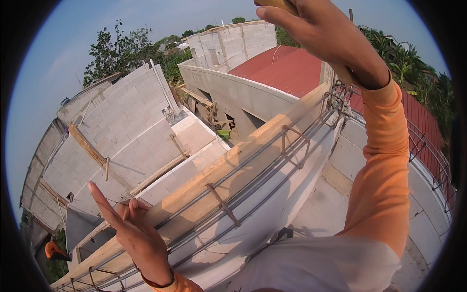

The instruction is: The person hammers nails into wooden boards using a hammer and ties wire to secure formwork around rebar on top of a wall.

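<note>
My left hand (pixel 141 241) is at the lower left, against a long wooden plank (pixel 219 173). One finger points up and outward while the others curl in beside the plank; whatever they pinch is too small to make out. My right hand (pixel 323 36) is raised at the top of the view, closed around a tan wooden handle (pixel 282 5). The far end of that handle is cut off by the frame. Steel reinforcing bars (pixel 253 182) tied with bent stirrups (pixel 223 204) run along the near side of the plank, over a pale wall.
Block walls (pixel 131 112) rise at the left, with timber lengths (pixel 87 143) fixed to them. A red metal roof (pixel 277 70) lies beyond a grey wall. Another rebar cage (pixel 428 155) runs along the right. A person in orange (pixel 56 250) is far below, lower left.
</note>
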Motion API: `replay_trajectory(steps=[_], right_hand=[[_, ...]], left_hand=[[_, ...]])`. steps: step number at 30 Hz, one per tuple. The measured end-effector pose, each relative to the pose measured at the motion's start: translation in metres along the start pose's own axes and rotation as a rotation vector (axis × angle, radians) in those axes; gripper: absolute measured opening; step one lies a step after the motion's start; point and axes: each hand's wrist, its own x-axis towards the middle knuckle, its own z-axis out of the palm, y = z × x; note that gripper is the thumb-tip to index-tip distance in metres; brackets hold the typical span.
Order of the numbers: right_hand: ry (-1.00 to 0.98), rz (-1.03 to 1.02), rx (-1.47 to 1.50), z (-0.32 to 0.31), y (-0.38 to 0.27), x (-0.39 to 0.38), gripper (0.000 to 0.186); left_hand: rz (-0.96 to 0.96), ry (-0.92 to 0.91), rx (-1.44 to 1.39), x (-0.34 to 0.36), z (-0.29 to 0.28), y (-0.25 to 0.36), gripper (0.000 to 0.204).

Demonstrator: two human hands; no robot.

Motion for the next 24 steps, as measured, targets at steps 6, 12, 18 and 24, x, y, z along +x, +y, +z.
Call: replay_trajectory(steps=[6, 12, 18, 24], right_hand=[[-0.277, 0.486, 0.310, -0.047, 0.033, -0.099, 0.034], [-0.121, 0.467, 0.441, -0.009, 0.046, -0.171, 0.031], [-0.236, 0.564, 0.575, 0.036, 0.030, -0.187, 0.037], [-0.091, 0.490, 0.626, 0.051, 0.032, -0.207, 0.039]], left_hand=[[0.111, 0.023, 0.089, -0.004, -0.009, 0.000, 0.074], [0.155, -0.005, 0.082, -0.006, 0.000, -0.008, 0.077], [0.145, -0.056, 0.096, -0.001, -0.009, -0.012, 0.080], [0.252, -0.090, 0.062, 0.006, -0.018, -0.011, 0.070]])
